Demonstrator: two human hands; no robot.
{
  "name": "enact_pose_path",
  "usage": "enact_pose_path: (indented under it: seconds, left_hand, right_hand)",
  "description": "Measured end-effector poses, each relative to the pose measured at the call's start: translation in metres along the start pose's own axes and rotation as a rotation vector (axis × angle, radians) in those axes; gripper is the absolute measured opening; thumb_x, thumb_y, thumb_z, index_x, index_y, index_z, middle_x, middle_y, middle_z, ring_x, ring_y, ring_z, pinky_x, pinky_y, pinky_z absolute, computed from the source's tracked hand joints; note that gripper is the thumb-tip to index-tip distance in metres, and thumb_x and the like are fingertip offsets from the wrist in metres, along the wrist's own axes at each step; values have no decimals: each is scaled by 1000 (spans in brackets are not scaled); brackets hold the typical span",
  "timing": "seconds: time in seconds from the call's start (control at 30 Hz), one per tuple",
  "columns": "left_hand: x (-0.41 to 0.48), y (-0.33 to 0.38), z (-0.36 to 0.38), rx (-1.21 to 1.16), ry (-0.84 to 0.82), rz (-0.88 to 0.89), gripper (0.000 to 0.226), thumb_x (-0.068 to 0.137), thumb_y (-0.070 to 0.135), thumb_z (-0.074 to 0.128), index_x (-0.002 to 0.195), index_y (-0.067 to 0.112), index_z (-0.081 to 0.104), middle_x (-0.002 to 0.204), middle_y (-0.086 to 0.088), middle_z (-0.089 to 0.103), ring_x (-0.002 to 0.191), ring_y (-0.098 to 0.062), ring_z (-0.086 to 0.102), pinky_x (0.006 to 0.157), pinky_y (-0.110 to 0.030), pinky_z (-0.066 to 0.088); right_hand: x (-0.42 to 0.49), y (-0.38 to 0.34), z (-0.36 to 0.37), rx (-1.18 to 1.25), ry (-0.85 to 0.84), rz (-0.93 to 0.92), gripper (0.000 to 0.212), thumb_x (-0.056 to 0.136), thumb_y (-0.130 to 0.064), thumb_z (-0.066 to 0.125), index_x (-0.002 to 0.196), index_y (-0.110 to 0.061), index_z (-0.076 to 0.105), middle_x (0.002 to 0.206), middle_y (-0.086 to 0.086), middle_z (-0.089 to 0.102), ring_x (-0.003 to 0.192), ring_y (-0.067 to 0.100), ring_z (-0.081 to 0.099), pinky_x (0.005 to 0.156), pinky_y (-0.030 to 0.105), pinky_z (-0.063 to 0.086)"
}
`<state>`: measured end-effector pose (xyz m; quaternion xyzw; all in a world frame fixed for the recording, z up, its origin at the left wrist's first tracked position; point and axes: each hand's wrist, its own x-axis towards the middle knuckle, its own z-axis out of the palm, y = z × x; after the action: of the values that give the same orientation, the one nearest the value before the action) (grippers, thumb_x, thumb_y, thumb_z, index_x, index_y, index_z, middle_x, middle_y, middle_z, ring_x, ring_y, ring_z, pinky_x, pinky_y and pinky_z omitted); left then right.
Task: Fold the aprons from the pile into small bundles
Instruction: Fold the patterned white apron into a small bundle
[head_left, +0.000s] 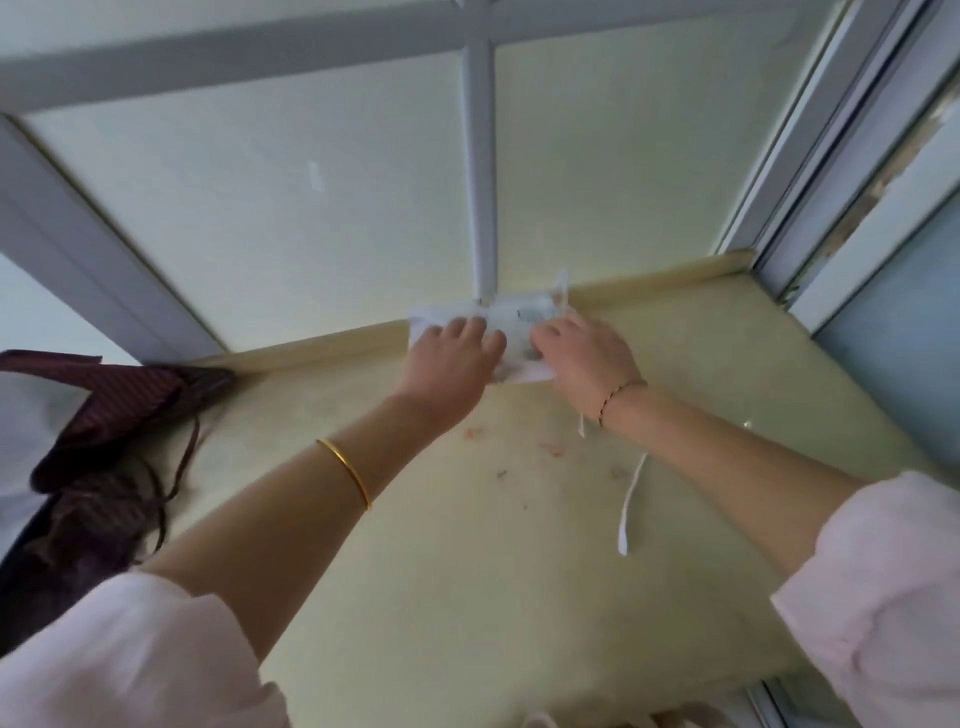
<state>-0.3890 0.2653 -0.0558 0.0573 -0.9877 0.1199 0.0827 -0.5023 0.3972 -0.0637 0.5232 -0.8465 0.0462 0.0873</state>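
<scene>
A small folded white apron bundle with a grey-green print lies at the far edge of the pale yellow counter, against the raised back lip. My left hand presses on its left half, fingers curled over the cloth. My right hand holds its right half. A white apron strap trails from under my right wrist across the counter toward me. A pile of dark maroon striped aprons with loose dark straps lies at the counter's left end.
A frosted glass partition with grey frame bars rises right behind the counter. A window frame closes the right side. Small orange and grey specks dot the counter's middle.
</scene>
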Motion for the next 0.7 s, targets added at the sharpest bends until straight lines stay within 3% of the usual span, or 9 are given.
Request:
enact_pose_path:
  seconds: [0.03,0.1,0.2,0.27,0.33,0.43,0.53,0.63,0.7]
  left_hand:
    - [-12,12,9,-58,-181,-12,35,86,9,51,120,11,47,119,-10,52,110,-30,53,78,-38,42]
    - [-33,30,24,-162,-427,-12,36,87,6,45,122,8,38,119,-10,52,112,-30,51,78,-37,40]
    - [-52,41,34,-406,-645,-51,29,86,3,44,113,7,33,82,-4,50,83,-31,55,61,-34,35]
    - [-55,44,32,-528,-763,-65,27,88,5,43,113,5,34,71,0,41,68,-23,46,56,-29,34]
    - [-56,44,27,-624,-867,-112,21,89,10,48,107,9,38,77,0,44,72,-21,44,53,-25,31]
    - [-59,37,28,-782,-1021,-260,23,85,23,61,100,14,46,94,0,54,89,-21,52,68,-26,40]
    - [-65,30,34,-1159,-1082,-446,25,82,17,69,105,16,60,110,-4,66,105,-23,61,93,-35,49]
    - [-72,25,36,-1431,-1111,-596,18,88,5,61,105,10,63,102,-8,70,93,-23,67,83,-32,55]
    - [-78,20,38,-1554,-1118,-651,15,91,8,57,105,7,62,101,-10,70,88,-22,68,80,-30,56]
  right_hand:
    - [-17,-4,13,23,-125,4,18,91,-11,45,106,-13,54,105,12,59,102,29,52,71,37,37]
    - [-45,-11,29,110,-320,38,21,88,-12,45,108,-17,48,99,10,56,89,28,52,66,33,35]
    - [-68,-10,44,277,-551,84,21,87,-16,49,107,-21,49,90,3,54,77,22,48,61,28,35]
    - [-75,-5,47,390,-626,78,9,84,-22,58,85,-18,51,76,-1,51,72,20,48,55,27,31]
    - [-81,2,48,567,-674,133,27,79,-23,69,69,-17,45,64,-5,44,60,13,44,51,23,28]
    - [-89,11,46,867,-671,230,34,73,-23,79,64,-18,47,60,-9,41,51,1,40,52,16,29]
    - [-93,16,52,1162,-574,344,37,67,-30,82,83,-4,62,75,0,57,69,9,55,66,21,41]
    - [-95,14,64,1320,-514,463,42,75,-34,75,95,0,60,88,8,59,83,19,59,80,36,47]
    - [-94,8,71,1209,-479,459,31,87,-34,65,83,-6,53,76,4,49,74,15,50,73,30,42]
